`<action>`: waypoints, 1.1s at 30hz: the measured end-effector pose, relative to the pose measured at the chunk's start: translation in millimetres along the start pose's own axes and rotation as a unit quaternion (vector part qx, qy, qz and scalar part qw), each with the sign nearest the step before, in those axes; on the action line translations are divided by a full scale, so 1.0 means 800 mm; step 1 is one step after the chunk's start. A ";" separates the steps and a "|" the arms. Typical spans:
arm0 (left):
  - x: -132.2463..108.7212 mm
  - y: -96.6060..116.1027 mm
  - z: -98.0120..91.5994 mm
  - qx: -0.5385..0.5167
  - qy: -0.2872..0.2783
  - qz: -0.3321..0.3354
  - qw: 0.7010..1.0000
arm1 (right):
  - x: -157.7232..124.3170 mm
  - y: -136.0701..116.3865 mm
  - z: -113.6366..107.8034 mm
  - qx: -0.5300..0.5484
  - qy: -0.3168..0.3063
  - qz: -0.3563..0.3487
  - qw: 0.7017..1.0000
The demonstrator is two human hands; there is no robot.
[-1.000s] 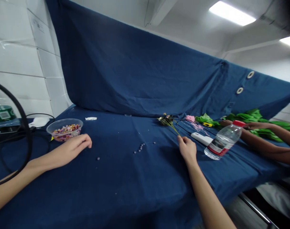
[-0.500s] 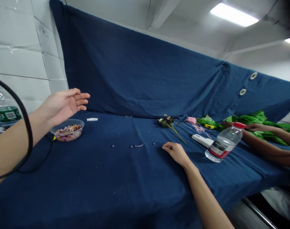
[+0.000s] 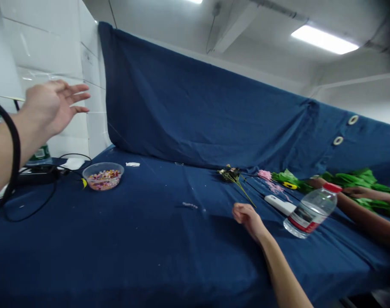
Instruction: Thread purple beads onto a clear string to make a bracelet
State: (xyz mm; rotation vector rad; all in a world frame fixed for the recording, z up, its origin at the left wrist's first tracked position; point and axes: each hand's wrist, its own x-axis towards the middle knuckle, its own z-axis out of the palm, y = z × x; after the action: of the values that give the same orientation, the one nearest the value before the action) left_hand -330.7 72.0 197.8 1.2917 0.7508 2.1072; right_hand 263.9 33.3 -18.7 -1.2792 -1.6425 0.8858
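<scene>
My left hand [image 3: 52, 105] is raised high at the left, in front of the white wall, with its fingers stretched and spread and nothing visible in them. My right hand [image 3: 248, 216] rests on the blue cloth [image 3: 133, 248] with its fingers curled into a loose fist; what they hold, if anything, is hidden. A short row of small beads [image 3: 190, 205] lies on the cloth to the left of the right hand. Farther left stands a clear plastic bowl of coloured beads [image 3: 103, 176], below the raised left hand.
A tilted water bottle [image 3: 310, 210] and a white oblong object [image 3: 280, 204] lie right of my right hand. Behind are a dried flower sprig [image 3: 235, 175], pink bits [image 3: 268, 177] and green leaves [image 3: 358, 179]. Another person's arms [image 3: 364, 214] reach in at right. A black cable [image 3: 13, 145] loops at left.
My left hand has risen from beside the bead bowl to high at the left, fingers spreading. My right hand moved left from the flower stem and curled. The beads drew closer together.
</scene>
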 end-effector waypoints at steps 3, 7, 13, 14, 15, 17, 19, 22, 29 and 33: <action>0.002 -0.001 -0.013 0.011 0.012 0.007 1.000 | -0.014 -0.027 0.006 0.078 -0.061 -0.006 0.995; -0.003 -0.020 -0.032 0.029 0.040 0.020 0.999 | -0.024 -0.069 0.006 0.143 -0.082 -0.021 0.986; -0.028 -0.051 -0.056 0.092 0.114 0.041 0.988 | -0.018 -0.122 -0.015 0.142 -0.025 -0.054 0.988; -0.037 -0.055 -0.059 0.101 0.119 0.039 0.987 | -0.015 -0.130 -0.022 0.133 -0.011 -0.063 0.989; -0.048 -0.059 -0.063 0.108 0.120 0.036 0.986 | -0.010 -0.137 -0.030 0.122 0.004 -0.073 0.990; -0.075 -0.064 -0.073 0.114 0.106 0.026 0.987 | 0.001 -0.148 -0.048 0.088 0.033 -0.086 0.992; -0.101 -0.069 -0.087 0.111 0.088 0.016 0.990 | 0.016 -0.153 -0.066 0.033 0.052 -0.074 0.995; -0.126 -0.074 -0.110 0.116 0.087 0.006 0.989 | 0.041 -0.143 -0.085 -0.077 0.059 -0.022 0.995; -0.129 -0.083 -0.142 0.095 0.081 -0.039 0.991 | 0.074 -0.110 -0.080 -0.246 0.089 -0.017 0.965; -0.127 -0.086 -0.125 0.066 0.067 -0.031 0.995 | 0.089 -0.105 -0.063 -0.260 0.098 -0.014 0.960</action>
State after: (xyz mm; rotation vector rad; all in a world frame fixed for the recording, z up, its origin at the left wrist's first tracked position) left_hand -370.8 30.8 50.1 1.1868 0.9891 2.1399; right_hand 270.7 84.9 90.5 -1.6292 -1.7885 0.2928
